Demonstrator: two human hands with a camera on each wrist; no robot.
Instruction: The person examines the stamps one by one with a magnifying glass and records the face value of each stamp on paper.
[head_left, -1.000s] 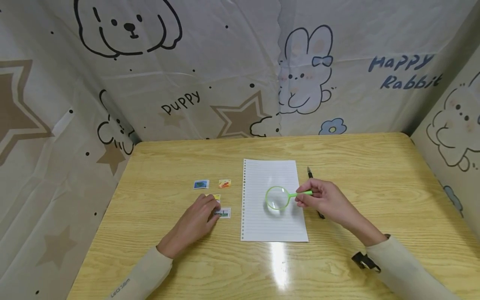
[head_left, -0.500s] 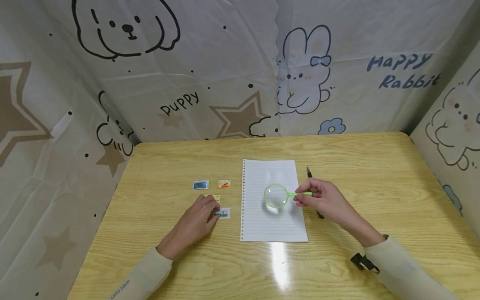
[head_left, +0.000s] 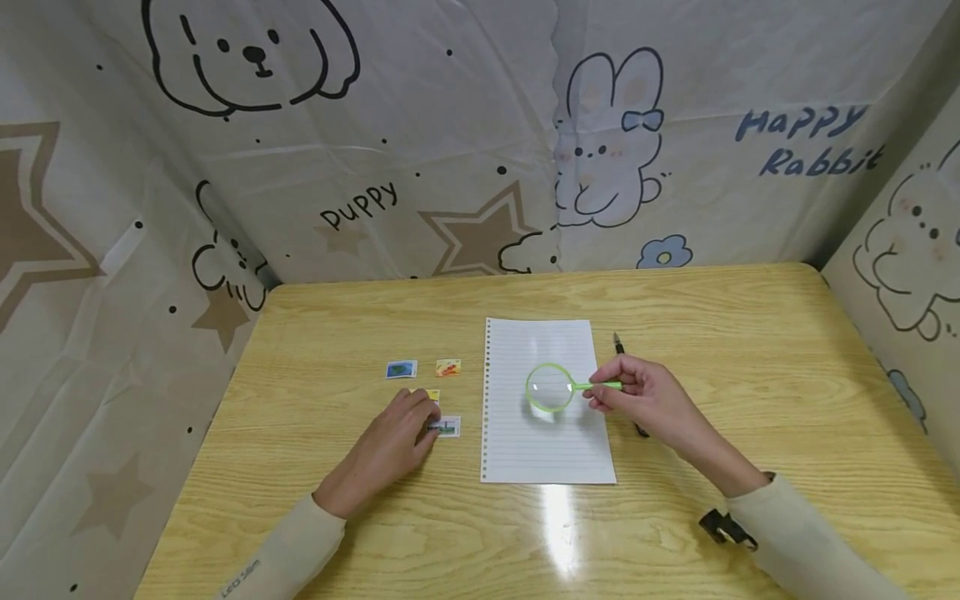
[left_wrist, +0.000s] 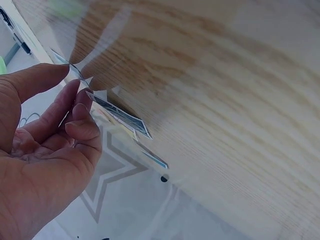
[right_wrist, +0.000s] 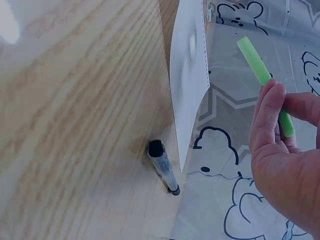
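My right hand [head_left: 637, 392] pinches the green handle of a magnifying glass [head_left: 551, 388], whose round lens hangs above a sheet of lined paper [head_left: 525, 454]. In the right wrist view the green handle [right_wrist: 254, 61] sticks out past the thumb and fingertips. On the left, my left hand [head_left: 393, 433] rests on the table with bent fingers, its thumb touching a stamp with a greenish picture [head_left: 448, 427]. A yellow stamp [head_left: 434, 396] is partly covered by its fingers. Farther back lie a blue stamp [head_left: 401, 369] and an orange-red stamp [head_left: 448, 367]. A dark stamp [left_wrist: 120, 115] lies by the fingertips in the left wrist view.
A black-ended pen [right_wrist: 164, 167] lies right of the paper, partly behind my right hand in the head view. The wooden table [head_left: 750, 350] is enclosed by a pale curtain [head_left: 465, 100] printed with cartoon animals and stars.
The magnifying glass lens has risen slightly and shifted a little to the left over the paper. My left hand keeps its place by the stamps.
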